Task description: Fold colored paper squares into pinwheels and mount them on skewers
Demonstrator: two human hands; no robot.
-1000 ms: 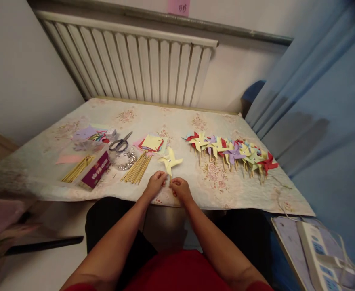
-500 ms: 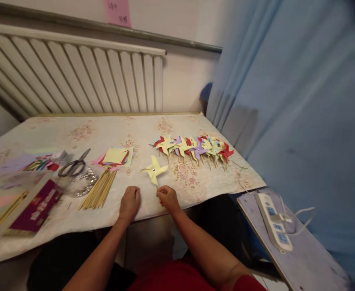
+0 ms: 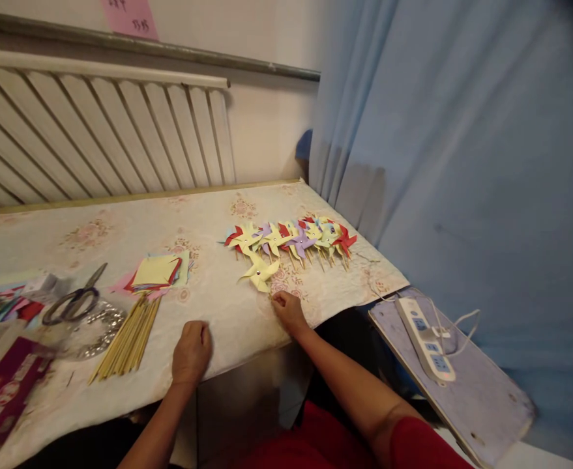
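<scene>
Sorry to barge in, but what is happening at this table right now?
A person is handling paper pinwheels. Their right hand pinches the stick of a yellow pinwheel, held just in front of a row of finished pinwheels. Their left hand rests as a loose fist on the table, beside a bundle of sticks. Scissors and paper squares lie further left.

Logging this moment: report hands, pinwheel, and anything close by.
Right hand pinching stick of yellow paper pinwheel. Left hand fisted on floral table cover, empty. Row of coloured paper pinwheels just beyond.
</scene>
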